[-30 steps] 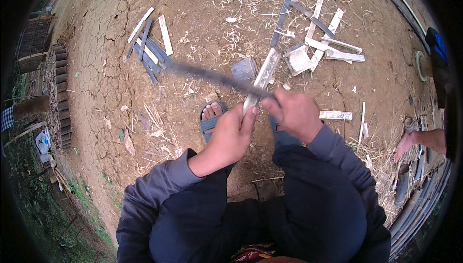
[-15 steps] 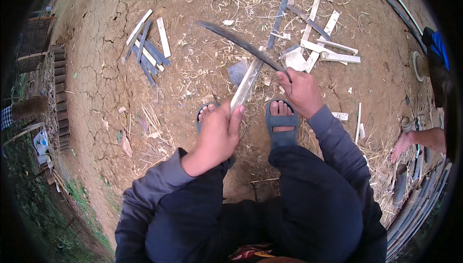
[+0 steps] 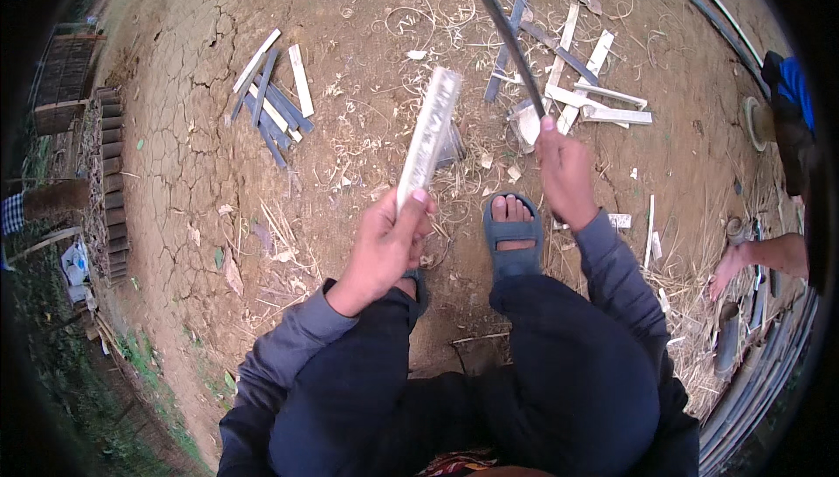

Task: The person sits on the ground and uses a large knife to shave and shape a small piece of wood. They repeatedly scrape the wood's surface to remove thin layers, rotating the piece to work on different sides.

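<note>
My left hand (image 3: 382, 245) is closed round the lower end of a pale split bamboo strip (image 3: 431, 127), its rough face up and its free end pointing away from me. In my right hand (image 3: 566, 171) is a machete (image 3: 514, 38), gripped by a handle that my fingers hide. Its long dark blade slants up and to the left, apart from the strip. Beyond the blade lies a loose heap of pale and dark bamboo strips (image 3: 596, 57). A smaller pile of strips (image 3: 278, 101) rests on the ground at the far left.
Thin curled shavings (image 3: 411, 27) and chips litter the dirt ground (image 3: 175, 127). My sandalled foot (image 3: 513, 230) is planted between my hands. At the right, another person's bare foot (image 3: 730, 269) shows near long bamboo poles (image 3: 760, 381). Stacked round pieces (image 3: 112, 180) line the left side.
The machete has swung up and away from the bamboo strip, its blade now pointing far ahead. My left hand has tilted the strip more upright, showing its broad face.
</note>
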{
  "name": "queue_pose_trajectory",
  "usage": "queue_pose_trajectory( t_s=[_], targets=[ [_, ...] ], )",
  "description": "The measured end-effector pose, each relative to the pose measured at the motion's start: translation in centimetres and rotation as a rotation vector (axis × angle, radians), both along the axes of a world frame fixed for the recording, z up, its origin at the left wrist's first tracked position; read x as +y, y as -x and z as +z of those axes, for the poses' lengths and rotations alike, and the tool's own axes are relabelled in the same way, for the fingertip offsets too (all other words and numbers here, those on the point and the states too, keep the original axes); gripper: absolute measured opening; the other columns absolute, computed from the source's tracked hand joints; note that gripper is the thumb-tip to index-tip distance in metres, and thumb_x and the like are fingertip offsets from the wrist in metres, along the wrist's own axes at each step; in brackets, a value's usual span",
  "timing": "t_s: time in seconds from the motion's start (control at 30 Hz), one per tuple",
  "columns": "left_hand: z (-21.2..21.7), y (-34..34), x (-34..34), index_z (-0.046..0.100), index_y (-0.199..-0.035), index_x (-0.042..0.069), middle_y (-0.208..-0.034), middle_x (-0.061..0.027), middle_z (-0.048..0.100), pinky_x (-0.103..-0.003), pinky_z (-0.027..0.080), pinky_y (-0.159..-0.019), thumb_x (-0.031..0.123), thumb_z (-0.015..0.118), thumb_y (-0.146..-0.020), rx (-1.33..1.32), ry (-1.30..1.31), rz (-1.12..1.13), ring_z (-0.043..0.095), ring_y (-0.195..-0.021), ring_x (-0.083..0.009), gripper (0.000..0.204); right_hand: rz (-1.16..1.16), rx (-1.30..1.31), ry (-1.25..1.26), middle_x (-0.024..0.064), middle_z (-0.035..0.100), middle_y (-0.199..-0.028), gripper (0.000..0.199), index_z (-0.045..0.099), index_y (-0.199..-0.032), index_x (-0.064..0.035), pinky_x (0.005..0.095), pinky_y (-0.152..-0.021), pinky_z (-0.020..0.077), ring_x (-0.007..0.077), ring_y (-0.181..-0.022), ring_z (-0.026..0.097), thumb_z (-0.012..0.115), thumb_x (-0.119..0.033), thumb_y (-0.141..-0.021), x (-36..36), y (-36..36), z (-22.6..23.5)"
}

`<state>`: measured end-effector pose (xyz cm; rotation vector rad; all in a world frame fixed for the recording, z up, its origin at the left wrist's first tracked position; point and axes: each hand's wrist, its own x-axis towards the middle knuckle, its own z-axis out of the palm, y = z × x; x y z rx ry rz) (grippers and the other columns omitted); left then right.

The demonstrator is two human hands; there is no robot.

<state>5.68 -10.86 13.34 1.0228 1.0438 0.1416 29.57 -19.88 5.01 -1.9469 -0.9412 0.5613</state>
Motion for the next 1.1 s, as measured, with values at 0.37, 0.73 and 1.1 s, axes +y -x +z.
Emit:
queue_pose_trajectory(
  t_s=[0.37,0.73,1.1],
  targets=[
    [-0.1,-0.6,-0.4,0.053,-0.099,0.005,-0.067,0.0022,0.041,-0.021,0.026,-0.042,0.028,0.044,-0.106,-0.111,0.273,0.061,0.031,-0.046,-0.0038,0.025,0.513,-0.471,-0.105,0.0122,0.057,-0.061,0.057,0.054,-0.071,-0.0056,0.0414,-0.046,0.0482,0.0319,-0.053,0.062,0.06,-0.06,-0.088,0.6,5.7,4.1],
    [1.4,1.2,-2.3,0.051,-0.101,0.007,-0.063,0.0042,0.037,-0.021,0.026,-0.04,0.029,0.042,-0.106,-0.084,-0.464,-0.436,0.036,-0.045,-0.0046,0.024,0.164,-0.657,0.01,0.0134,0.055,-0.061,0.046,0.061,-0.081,-0.0038,0.043,-0.052,0.0472,0.0312,-0.056,0.06,0.054,-0.046,-0.096,0.4,-2.9,-3.0],
    [-1.3,-2.3,1.2,0.048,-0.13,-0.001,-0.102,-0.0089,0.06,-0.038,0.054,-0.085,0.024,0.042,-0.106,-0.374,0.222,0.175,0.065,-0.092,-0.0238,0.035,-0.1,0.624,0.187,-0.0066,0.034,-0.049,0.052,0.05,-0.071,-0.0092,0.0241,-0.034,0.0285,0.0053,-0.036,0.036,0.052,-0.053,-0.098,-0.1,0.2,0.8]
  ],
)
